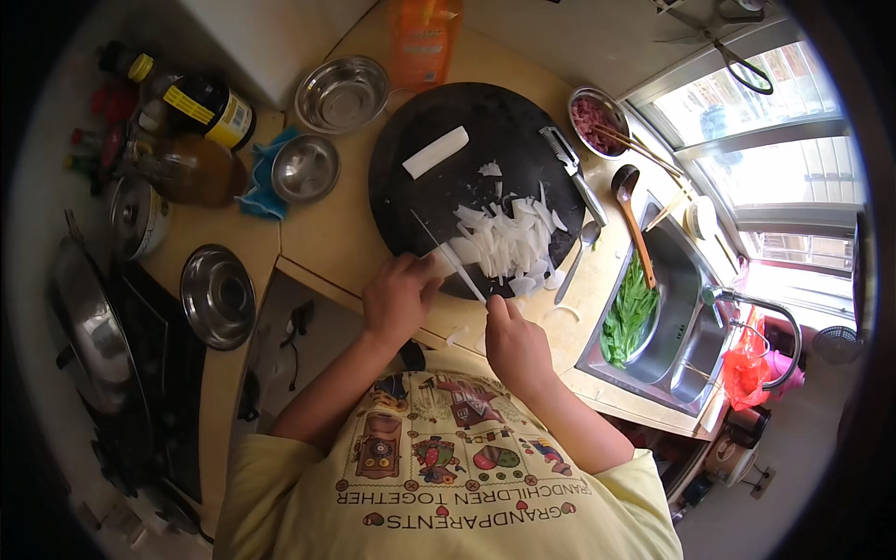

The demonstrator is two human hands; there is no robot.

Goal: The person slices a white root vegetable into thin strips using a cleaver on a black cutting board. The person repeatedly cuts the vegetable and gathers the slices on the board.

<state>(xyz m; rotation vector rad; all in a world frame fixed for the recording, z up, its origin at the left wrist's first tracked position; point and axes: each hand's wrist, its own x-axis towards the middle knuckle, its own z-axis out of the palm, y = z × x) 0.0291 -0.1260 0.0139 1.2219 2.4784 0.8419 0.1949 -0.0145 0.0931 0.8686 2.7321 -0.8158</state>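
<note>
My right hand (516, 343) is closed around the handle of a kitchen knife (451, 259), whose blade slants up and left over the near edge of a round black cutting board (413, 217). Against the blade's left side, my left hand (400, 297) holds a piece of peeled white vegetable (439, 266), perhaps radish. Right of the blade lies a heap of thin white slices (514, 238), a few of them over the board's edge. A longer white piece (435, 152) rests on the far part of the board. A peeler (574, 175) lies along its right edge.
Steel bowls (306, 169) and bottles (217, 115) stand left. At right are a bowl of raw meat (597, 122) with chopsticks, a ladle (635, 224), a spoon (579, 259), and a sink (675, 308) holding leafy greens (630, 318). An orange container (425, 42) stands behind the board.
</note>
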